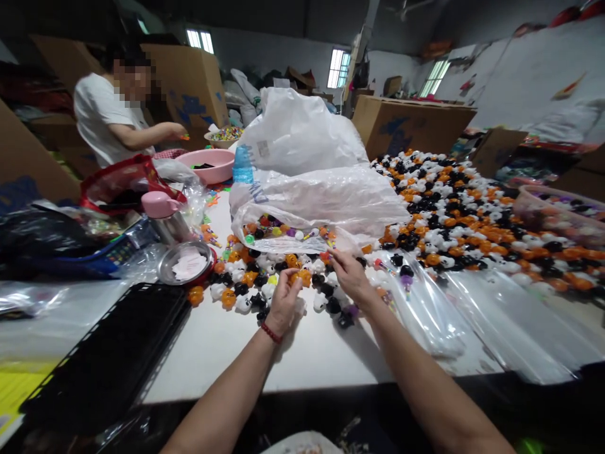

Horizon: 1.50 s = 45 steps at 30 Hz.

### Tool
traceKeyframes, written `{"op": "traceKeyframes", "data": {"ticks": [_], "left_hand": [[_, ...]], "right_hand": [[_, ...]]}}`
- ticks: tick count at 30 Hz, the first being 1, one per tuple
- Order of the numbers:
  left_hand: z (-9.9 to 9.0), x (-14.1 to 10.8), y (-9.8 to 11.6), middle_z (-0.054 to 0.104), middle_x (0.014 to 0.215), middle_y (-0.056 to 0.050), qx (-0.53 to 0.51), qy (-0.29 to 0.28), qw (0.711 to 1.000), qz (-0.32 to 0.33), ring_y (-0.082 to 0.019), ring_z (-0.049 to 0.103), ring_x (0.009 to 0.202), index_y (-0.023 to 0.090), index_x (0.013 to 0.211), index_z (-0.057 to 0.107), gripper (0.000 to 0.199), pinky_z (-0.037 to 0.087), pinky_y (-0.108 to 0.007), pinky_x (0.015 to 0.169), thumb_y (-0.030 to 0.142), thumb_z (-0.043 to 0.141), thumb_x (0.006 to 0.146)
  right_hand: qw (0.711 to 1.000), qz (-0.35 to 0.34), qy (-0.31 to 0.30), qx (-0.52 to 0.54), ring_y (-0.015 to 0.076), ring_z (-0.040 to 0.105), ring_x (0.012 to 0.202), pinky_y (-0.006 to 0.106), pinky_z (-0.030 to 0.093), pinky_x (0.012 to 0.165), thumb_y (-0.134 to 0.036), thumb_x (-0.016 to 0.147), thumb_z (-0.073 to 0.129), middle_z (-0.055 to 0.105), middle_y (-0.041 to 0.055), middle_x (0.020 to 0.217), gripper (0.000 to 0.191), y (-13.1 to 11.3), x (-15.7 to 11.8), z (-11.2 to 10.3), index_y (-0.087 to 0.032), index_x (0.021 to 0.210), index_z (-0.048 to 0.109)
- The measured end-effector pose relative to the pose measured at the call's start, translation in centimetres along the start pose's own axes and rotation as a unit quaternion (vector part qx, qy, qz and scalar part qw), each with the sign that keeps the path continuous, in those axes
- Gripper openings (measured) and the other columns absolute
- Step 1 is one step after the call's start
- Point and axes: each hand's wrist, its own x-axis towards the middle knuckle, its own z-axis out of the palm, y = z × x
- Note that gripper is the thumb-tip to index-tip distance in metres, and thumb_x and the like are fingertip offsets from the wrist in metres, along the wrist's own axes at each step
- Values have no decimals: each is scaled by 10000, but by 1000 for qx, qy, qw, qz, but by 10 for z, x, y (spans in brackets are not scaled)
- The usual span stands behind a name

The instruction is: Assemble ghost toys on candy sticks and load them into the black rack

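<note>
My left hand, with a red bead bracelet at the wrist, is closed at the fingertips beside an orange piece; whether it grips that piece is hard to tell. To its right, my right hand has its fingers pinched at the opening of a large white plastic sack, near some small colorful pieces. What the right fingers hold is too small to name. Small orange, black and white toy pieces lie on the white table around both hands. More colorful items show inside the sack's mouth.
A large heap of toys covers the right side. Clear plastic bags lie at right front. On the left are a black tray, a round tin, a pink-lidded flask and a pink basin. Another person works behind.
</note>
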Motion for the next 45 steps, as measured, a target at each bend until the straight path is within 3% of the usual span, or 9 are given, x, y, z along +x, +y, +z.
{"op": "traceKeyframes", "data": {"ticks": [5, 10, 12, 15, 19, 25, 30, 34, 45], "left_hand": [[8, -7, 10, 590, 878, -13, -167, -57, 983, -49, -126, 541, 748, 215, 1018, 581, 275, 456, -249, 711, 465, 559, 907], [23, -23, 28, 651, 940, -10, -279, -100, 945, -140, -90, 609, 777, 207, 1093, 604, 354, 496, -208, 758, 254, 755, 775], [24, -29, 35, 683, 959, -30, -349, -86, 909, -210, -109, 660, 844, 184, 1033, 622, 323, 523, -218, 812, 146, 756, 742], [24, -37, 41, 713, 915, -83, -413, -32, 867, -279, -163, 700, 913, 129, 891, 626, 106, 557, -257, 855, 123, 682, 801], [29, -51, 44, 723, 1002, -147, -435, -23, 843, -317, -197, 711, 959, 108, 897, 608, 68, 578, -298, 861, 176, 606, 891], [42, -69, 41, 735, 1038, -141, -417, -81, 860, -285, -179, 723, 908, 152, 933, 565, 131, 578, -266, 797, 245, 646, 887], [46, -74, 35, 731, 1072, -136, -396, -96, 873, -269, -166, 715, 935, 160, 941, 552, 204, 555, -258, 839, 299, 681, 867], [48, -79, 32, 725, 1081, -114, -373, -109, 884, -261, -151, 700, 942, 170, 956, 545, 252, 539, -238, 820, 343, 698, 855], [56, -100, 28, 571, 774, 31, -396, -89, 879, -250, -69, 547, 715, 166, 823, 545, 335, 453, -184, 700, 404, 775, 773]], "right_hand": [[992, 51, -5, 115, 248, 641, 1106, 427, 492, 992, -405, 922, 558, 703, 74, 1188, 340, -30, -78, -25, -242, 1188, 693], [992, 44, 19, 115, 230, 654, 1061, 379, 524, 932, -374, 931, 564, 705, 70, 1141, 300, -44, -109, -35, -233, 1164, 688], [993, 37, 51, 97, 219, 662, 1016, 358, 532, 894, -351, 938, 561, 709, 70, 1093, 269, -48, -120, -33, -220, 1137, 685], [993, 42, 68, 81, 199, 668, 931, 323, 539, 811, -326, 944, 558, 712, 63, 1021, 232, -53, -138, -27, -212, 1111, 671], [996, 35, 55, 67, 190, 661, 910, 312, 526, 800, -300, 956, 540, 704, 66, 1016, 213, -58, -154, -18, -207, 1116, 646], [997, 15, 65, 39, 194, 661, 908, 315, 522, 801, -266, 963, 516, 698, 77, 1003, 198, -56, -157, -18, -195, 1105, 634], [998, -15, 49, 21, 191, 651, 877, 320, 514, 795, -239, 960, 512, 689, 74, 959, 175, -56, -158, -25, -192, 1065, 643], [997, 22, 49, 60, 189, 666, 895, 312, 523, 809, -257, 954, 529, 703, 60, 967, 151, -59, -159, -29, -211, 1036, 647], [990, 63, 16, 123, 183, 661, 940, 297, 522, 818, -265, 952, 503, 677, 63, 1027, 115, -59, -167, -12, -214, 959, 606]]}}
